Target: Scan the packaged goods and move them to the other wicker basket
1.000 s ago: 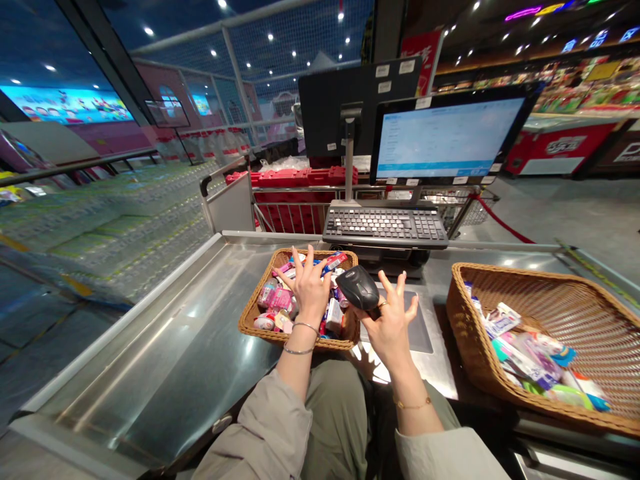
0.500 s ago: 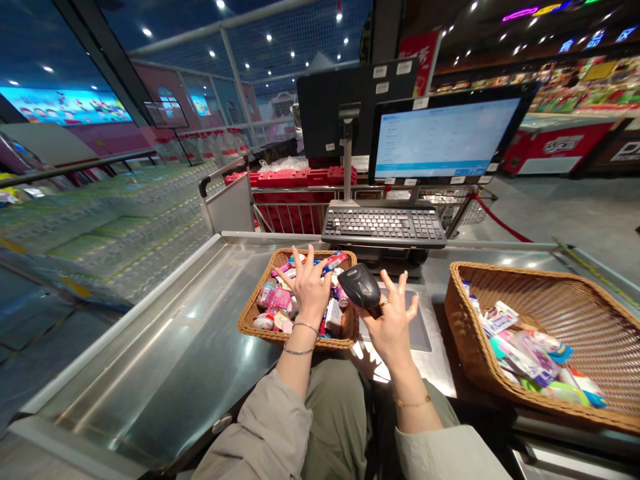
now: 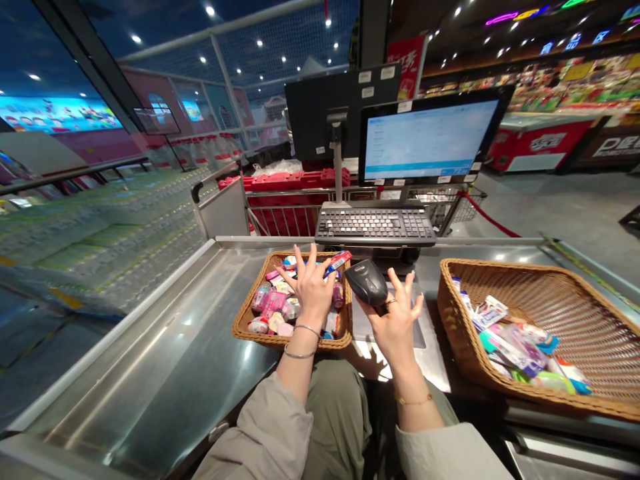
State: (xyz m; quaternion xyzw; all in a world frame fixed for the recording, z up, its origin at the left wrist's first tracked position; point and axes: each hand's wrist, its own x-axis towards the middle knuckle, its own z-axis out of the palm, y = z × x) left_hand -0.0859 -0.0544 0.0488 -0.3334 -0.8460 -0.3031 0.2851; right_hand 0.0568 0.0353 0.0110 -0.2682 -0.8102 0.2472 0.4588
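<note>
My left hand (image 3: 310, 293) hovers over the left wicker basket (image 3: 245, 319), back up and fingers fanned. A red and blue pack (image 3: 338, 262) sticks out beside its thumb, and it looks pinched between thumb and forefinger. My right hand (image 3: 399, 322) holds a black handheld scanner (image 3: 367, 281) against the palm, the other fingers splayed. The scanner's head points toward the pack, a short gap apart. Small pink and white packets (image 3: 273, 303) fill the left basket under my left hand.
A larger wicker basket (image 3: 453, 313) with several packets stands at the right on the steel counter (image 3: 170, 360). Behind the hands are a keyboard (image 3: 374, 224), a lit screen (image 3: 425, 139) and a red cart (image 3: 290, 181). A flat scanner plate (image 3: 419, 320) lies under my right hand.
Both hands kept their poses and drifted slightly. The scanner rose a little and the red and blue pack moved right with my left hand. My head turned, shifting the scene left.
</note>
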